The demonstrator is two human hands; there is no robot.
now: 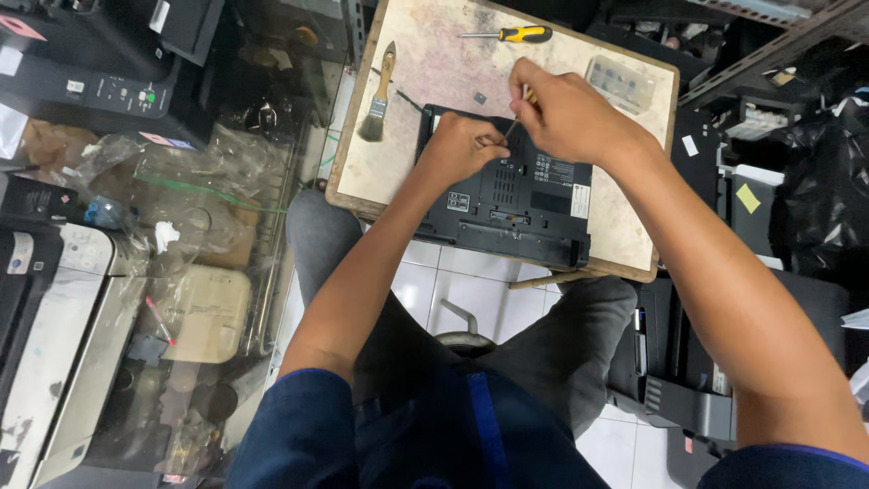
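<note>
A black laptop (516,204) lies upside down on a worn wooden board (425,54) resting across my knees. My right hand (566,113) grips a thin screwdriver (516,122), its tip pointing down at the laptop's underside near the far left corner. My left hand (462,145) rests on the laptop beside that tip, fingers pinched together; whether they hold a small part I cannot tell. A yellow-handled screwdriver (511,34) lies at the board's far edge. A paintbrush (378,95) lies on the board's left side.
A small clear plastic box (620,83) sits at the board's far right. Printers (54,299) and crumpled plastic bags (181,190) crowd the left. More black machines (679,380) and a black bag (824,181) stand on the right. White tiled floor (453,290) shows between my legs.
</note>
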